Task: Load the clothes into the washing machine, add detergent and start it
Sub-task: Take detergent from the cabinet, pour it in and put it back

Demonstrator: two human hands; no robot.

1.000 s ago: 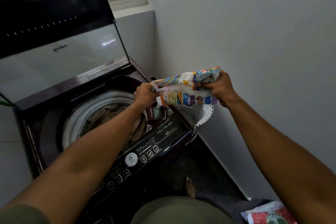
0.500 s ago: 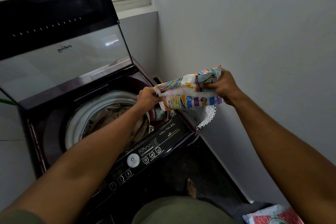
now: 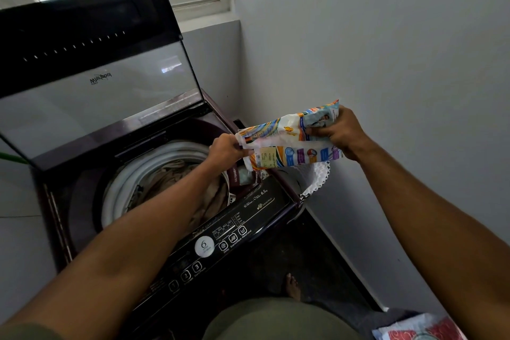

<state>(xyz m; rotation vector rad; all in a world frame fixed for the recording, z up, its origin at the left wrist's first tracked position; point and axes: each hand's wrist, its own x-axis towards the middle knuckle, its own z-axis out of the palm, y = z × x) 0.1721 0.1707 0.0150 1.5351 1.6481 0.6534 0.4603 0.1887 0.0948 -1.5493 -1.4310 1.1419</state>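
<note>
Maroon washing machine [image 3: 63, 201] fills left side, glass lid [image 3: 91, 96] raised upright at far edge. Beige clothes [image 3: 176, 176] piled inside white-rimmed drum [image 3: 121, 182]. Control panel [image 3: 220, 237] along near edge. Detergent packet [image 3: 289, 143], multicoloured plastic, held level above machine's right near corner, over small open compartment [image 3: 244, 175]. Right hand [image 3: 338, 132] grips packet's right end, fingers curled round it. Left hand [image 3: 225, 150] pinches packet's left end.
</note>
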